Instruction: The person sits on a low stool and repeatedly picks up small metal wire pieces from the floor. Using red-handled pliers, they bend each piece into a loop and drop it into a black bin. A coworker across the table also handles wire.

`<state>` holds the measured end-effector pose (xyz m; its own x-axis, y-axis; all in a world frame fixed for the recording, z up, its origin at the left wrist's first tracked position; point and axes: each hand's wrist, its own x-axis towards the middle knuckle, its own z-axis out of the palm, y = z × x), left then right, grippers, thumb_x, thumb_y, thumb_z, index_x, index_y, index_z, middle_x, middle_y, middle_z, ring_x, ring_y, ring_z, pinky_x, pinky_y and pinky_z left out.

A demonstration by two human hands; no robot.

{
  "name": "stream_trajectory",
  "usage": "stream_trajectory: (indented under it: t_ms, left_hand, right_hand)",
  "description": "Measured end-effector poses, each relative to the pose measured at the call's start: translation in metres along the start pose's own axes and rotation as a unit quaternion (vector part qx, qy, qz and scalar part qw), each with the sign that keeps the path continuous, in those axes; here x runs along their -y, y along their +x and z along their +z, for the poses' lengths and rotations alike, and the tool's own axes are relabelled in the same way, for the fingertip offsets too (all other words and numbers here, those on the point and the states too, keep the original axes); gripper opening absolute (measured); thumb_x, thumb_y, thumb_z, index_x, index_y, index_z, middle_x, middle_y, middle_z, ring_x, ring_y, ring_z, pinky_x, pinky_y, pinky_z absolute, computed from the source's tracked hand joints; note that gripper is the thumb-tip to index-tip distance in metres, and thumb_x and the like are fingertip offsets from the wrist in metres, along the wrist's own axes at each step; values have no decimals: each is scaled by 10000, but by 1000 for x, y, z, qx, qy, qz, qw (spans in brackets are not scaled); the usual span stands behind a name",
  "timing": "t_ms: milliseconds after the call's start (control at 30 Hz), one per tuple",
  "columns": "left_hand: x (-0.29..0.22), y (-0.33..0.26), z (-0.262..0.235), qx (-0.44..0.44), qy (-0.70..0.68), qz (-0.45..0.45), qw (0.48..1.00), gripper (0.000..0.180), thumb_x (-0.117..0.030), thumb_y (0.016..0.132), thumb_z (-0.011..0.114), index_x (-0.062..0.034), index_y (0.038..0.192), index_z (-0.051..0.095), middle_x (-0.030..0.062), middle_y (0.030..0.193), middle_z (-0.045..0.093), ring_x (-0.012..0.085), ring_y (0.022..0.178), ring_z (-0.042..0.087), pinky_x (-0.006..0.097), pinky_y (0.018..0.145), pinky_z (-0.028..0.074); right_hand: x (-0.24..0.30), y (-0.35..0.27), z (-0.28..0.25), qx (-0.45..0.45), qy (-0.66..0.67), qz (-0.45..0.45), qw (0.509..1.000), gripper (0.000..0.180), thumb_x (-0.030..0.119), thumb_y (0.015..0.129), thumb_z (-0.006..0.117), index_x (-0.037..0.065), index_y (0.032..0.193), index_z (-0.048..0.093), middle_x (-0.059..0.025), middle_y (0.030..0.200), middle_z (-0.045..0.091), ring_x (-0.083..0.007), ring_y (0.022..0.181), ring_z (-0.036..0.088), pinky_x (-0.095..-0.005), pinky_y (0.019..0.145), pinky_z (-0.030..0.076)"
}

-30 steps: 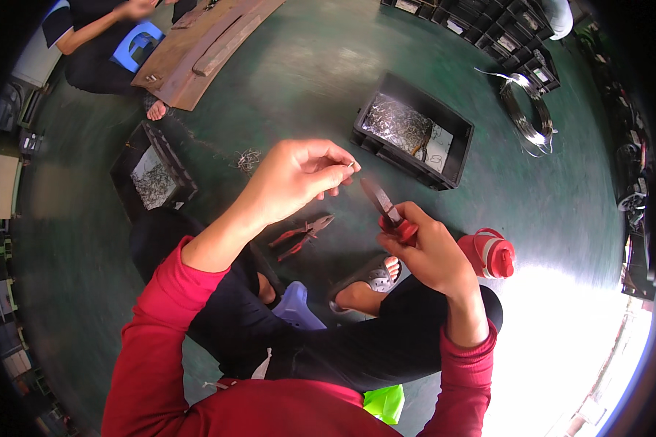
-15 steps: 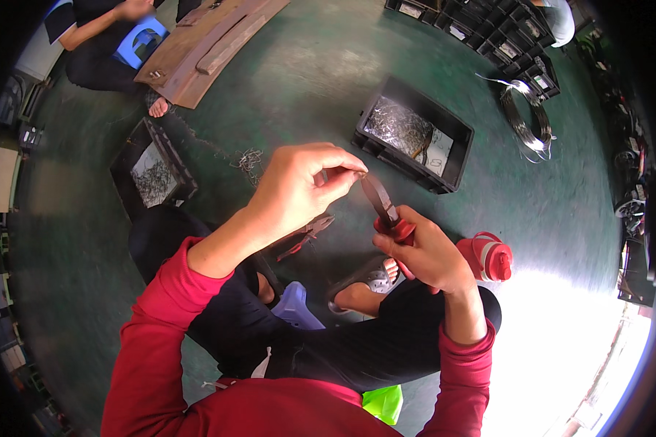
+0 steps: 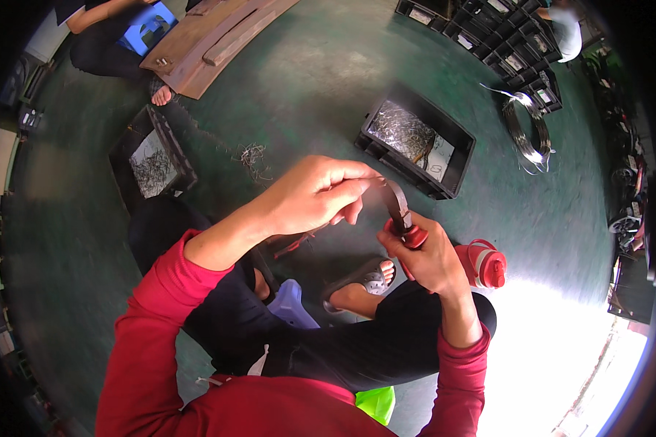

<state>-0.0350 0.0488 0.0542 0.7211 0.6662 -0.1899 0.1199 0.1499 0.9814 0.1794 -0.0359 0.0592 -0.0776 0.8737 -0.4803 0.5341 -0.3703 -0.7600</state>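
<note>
- Left hand [image 3: 310, 195] shifted toward 3 o'clock; its grip now closed over the tool's dark tip.
- Red-handled tool [image 3: 404, 222] tilted more upright in right hand [image 3: 426, 258].

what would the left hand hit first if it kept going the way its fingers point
Probably the dark metal blade of the red-handled tool held in the right hand. The left hand points rightward and its fingertips look to be already at it.

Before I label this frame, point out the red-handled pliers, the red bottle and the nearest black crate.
red-handled pliers [image 3: 403, 218], head view, dark jaw above the grip.
red bottle [image 3: 482, 265], head view, its side.
black crate [image 3: 455, 169], head view, right rim.
</note>
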Motion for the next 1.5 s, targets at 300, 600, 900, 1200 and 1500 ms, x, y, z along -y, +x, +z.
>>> stream_trajectory:
  t_ms: [300,600,900,1200,1500]
  left_hand:
    - [1,-8,8,-50,59,50,996,299,-119,997,417,-27,1184,631,2,568,536,48,521,510,222,505,400]
    - [2,-12,14,-81,52,54,994,284,-111,986,432,-4,1152,637,7,581,536,48,531,514,228,494,400]
    - [1,-12,18,-89,38,26,995,291,-122,996,423,-18,1175,627,-2,603,548,32,501,472,215,461,386]
    - [7,-2,5,-73,97,55,991,276,-78,1003,434,-8,1241,555,63,835,673,86,692,610,231,585,474]
    - [16,16,8,-116,130,79,982,137,-96,994,474,5,1051,548,93,861,694,114,629,629,262,579,490]
  right_hand:
    - [1,4,9,-25,3,-30,999,254,212,831,717,-11,853,596,-122,652,587,-171,597,501,-325,634,457]
    - [-4,7,16,-47,-25,-50,997,194,146,856,704,-3,886,584,12,708,543,-67,688,465,-258,643,421]
    - [-6,10,20,-82,-48,-62,994,203,155,860,703,-3,896,581,5,713,549,-66,687,459,-259,641,425]
    - [-4,13,-13,78,60,34,995,350,232,861,703,1,1090,573,-94,796,653,-178,683,622,-333,657,486]
    - [-25,-10,-19,-8,-364,62,929,353,306,810,727,30,991,602,-195,826,674,-407,849,640,-475,739,486]
